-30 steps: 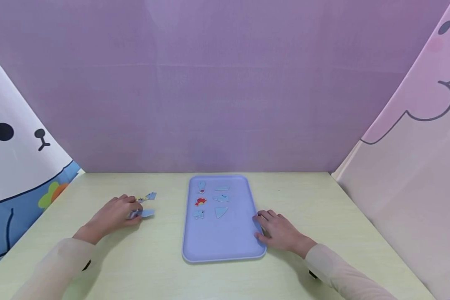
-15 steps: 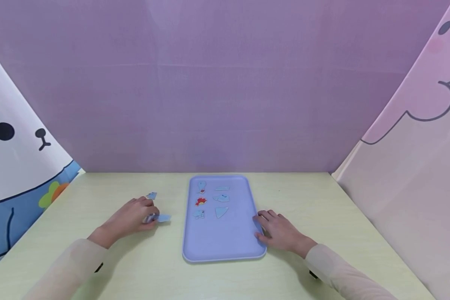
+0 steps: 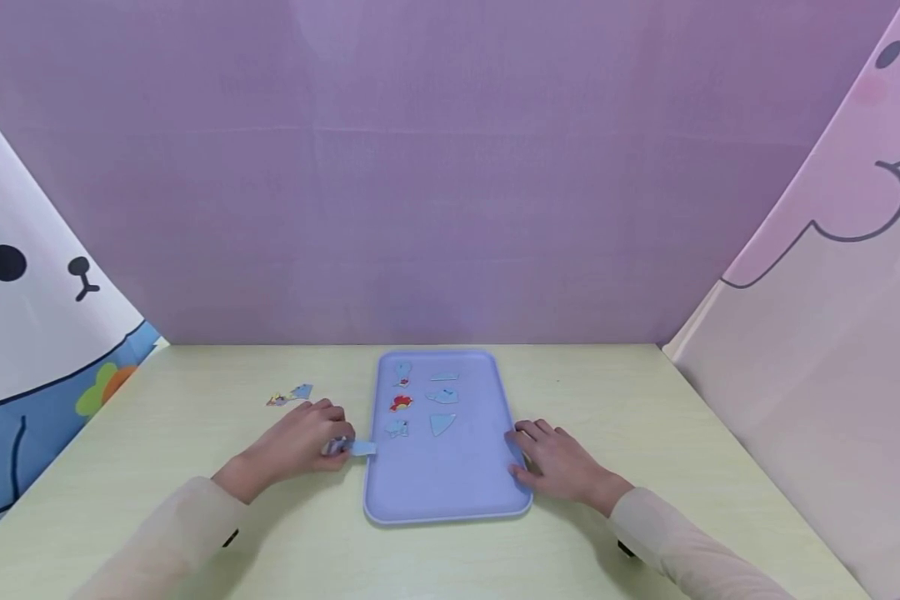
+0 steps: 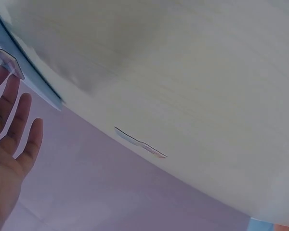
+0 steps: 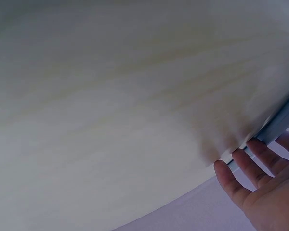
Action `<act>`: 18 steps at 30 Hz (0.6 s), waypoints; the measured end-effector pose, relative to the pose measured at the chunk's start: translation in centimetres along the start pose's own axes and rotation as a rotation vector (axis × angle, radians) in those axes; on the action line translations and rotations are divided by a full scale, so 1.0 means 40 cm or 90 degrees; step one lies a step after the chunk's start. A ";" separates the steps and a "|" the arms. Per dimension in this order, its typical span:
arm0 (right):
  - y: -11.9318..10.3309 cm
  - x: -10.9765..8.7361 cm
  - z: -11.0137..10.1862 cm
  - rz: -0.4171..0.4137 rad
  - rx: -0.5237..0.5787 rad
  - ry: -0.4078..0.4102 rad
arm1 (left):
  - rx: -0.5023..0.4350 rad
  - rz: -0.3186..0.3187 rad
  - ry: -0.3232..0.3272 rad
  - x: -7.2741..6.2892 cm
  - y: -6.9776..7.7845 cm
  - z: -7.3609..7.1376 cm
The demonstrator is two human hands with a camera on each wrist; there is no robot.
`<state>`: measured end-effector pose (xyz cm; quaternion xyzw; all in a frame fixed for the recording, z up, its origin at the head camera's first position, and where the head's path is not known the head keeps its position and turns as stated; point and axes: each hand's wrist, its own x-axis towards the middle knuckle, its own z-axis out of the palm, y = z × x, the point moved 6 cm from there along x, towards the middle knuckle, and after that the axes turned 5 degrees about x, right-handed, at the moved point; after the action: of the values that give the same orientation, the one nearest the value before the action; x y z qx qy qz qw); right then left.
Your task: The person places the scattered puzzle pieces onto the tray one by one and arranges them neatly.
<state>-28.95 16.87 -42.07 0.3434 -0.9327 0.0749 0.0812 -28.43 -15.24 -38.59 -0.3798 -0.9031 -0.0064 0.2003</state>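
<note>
In the head view my left hand (image 3: 296, 444) pinches a light blue flat puzzle piece (image 3: 362, 448) between thumb and fingers, its tip at the left rim of the lilac tray (image 3: 450, 492). The left wrist view catches a held piece (image 4: 10, 65) edge-on at the fingertips. My right hand (image 3: 558, 462) rests its fingers against the tray's right rim. Several flat pieces lie on the tray in two columns, among them a red one (image 3: 401, 403), a blue triangular one (image 3: 442, 425) and a thin strip (image 3: 444, 377).
Loose pieces (image 3: 302, 392) lie on the pale wooden table (image 3: 307, 550) left of the tray, beyond my left hand. A purple fabric panel (image 3: 450, 183) rises behind the table. Printed cloths with cartoon figures hang on both sides.
My left hand has moved right with the light blue puzzle piece, from beside the loose pieces to the tray's left rim. My right hand and the tray have stayed put.
</note>
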 end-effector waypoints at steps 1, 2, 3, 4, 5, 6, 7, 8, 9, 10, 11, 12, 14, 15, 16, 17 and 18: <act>-0.001 0.000 0.000 -0.001 0.001 0.000 | -0.003 0.002 -0.001 0.004 0.006 -0.001; -0.001 0.000 -0.001 -0.001 0.001 0.001 | -0.003 0.004 -0.002 0.009 0.011 -0.001; -0.001 0.000 -0.001 0.000 0.001 0.000 | -0.003 0.005 -0.004 0.013 0.016 0.000; -0.001 0.000 -0.001 0.000 0.002 -0.001 | -0.003 0.006 -0.006 0.017 0.022 0.000; -0.001 0.000 -0.001 0.001 0.002 -0.002 | -0.004 0.006 -0.008 0.021 0.026 0.001; -0.001 0.000 -0.001 0.003 0.003 -0.004 | -0.007 0.005 -0.012 0.025 0.031 0.002; 0.000 0.000 -0.001 0.004 0.004 -0.005 | -0.010 0.005 -0.017 0.029 0.036 0.003; 0.000 0.000 -0.001 0.006 0.004 -0.006 | -0.012 0.004 -0.022 0.033 0.040 0.005; 0.001 0.000 0.000 0.008 0.005 -0.007 | -0.015 0.005 -0.026 0.037 0.045 0.007; 0.001 0.000 0.000 0.009 0.006 -0.008 | -0.017 0.005 -0.029 0.041 0.050 0.008; 0.001 0.000 0.000 0.010 0.006 -0.009 | -0.019 0.006 -0.031 0.044 0.054 0.009; 0.001 0.000 0.000 0.011 0.007 -0.009 | -0.018 0.007 -0.032 0.048 0.059 0.010; 0.002 0.000 0.000 0.011 0.008 -0.009 | -0.014 0.011 -0.030 0.056 0.068 0.012; 0.002 0.000 0.001 0.011 0.008 -0.009 | -0.011 0.013 -0.027 0.060 0.072 0.012; 0.002 0.000 0.001 0.010 0.008 -0.009 | -0.010 0.014 -0.026 0.063 0.077 0.013; 0.002 0.000 0.002 0.010 0.008 -0.008 | -0.007 0.016 -0.025 0.067 0.081 0.014; 0.002 0.000 0.002 0.009 0.008 -0.007 | -0.005 0.017 -0.025 0.070 0.085 0.016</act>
<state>-29.02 16.91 -42.14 0.3375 -0.9351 0.0793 0.0730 -28.06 -10.80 -38.62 -0.3929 -0.9016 0.0002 0.1809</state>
